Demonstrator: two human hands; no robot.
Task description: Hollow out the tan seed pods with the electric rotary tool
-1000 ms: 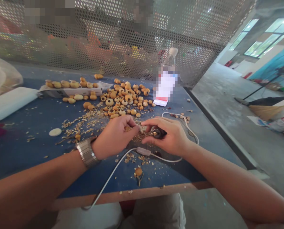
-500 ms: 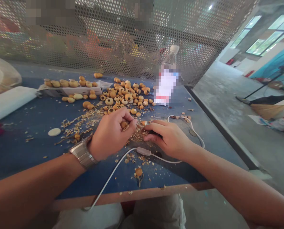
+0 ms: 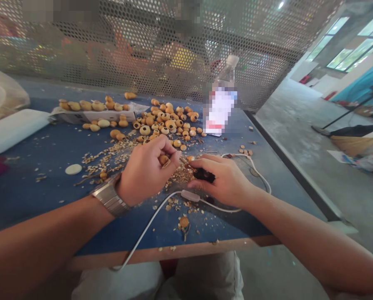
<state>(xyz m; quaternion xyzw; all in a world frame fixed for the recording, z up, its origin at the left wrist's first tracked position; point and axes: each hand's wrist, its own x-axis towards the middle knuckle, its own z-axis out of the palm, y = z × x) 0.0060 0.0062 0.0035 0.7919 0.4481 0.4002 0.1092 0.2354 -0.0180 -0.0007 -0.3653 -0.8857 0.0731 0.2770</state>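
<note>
My left hand (image 3: 147,168), a metal watch (image 3: 108,196) on its wrist, is closed around a small tan gourd-like shell (image 3: 163,160) pinched at the fingertips. My right hand (image 3: 222,179) grips a small dark corded tool (image 3: 203,175), its thin tip (image 3: 184,162) pointing left and touching or nearly touching the shell. A white cord with an inline switch (image 3: 189,195) runs under both hands and off the table's front edge. Both hands hover above a heap of light shavings (image 3: 182,177) on the blue table (image 3: 33,196).
A pile of tan shells (image 3: 166,123) lies behind the hands, more on a flat box (image 3: 92,114) to the left. A clear bottle (image 3: 222,100) stands at back right before a perforated metal screen (image 3: 142,50). A white pad (image 3: 16,129) and a bag lie far left.
My left hand has lifted slightly and turned the shell toward the tool. My right hand has shifted its grip so the tool's tip meets the shell.
</note>
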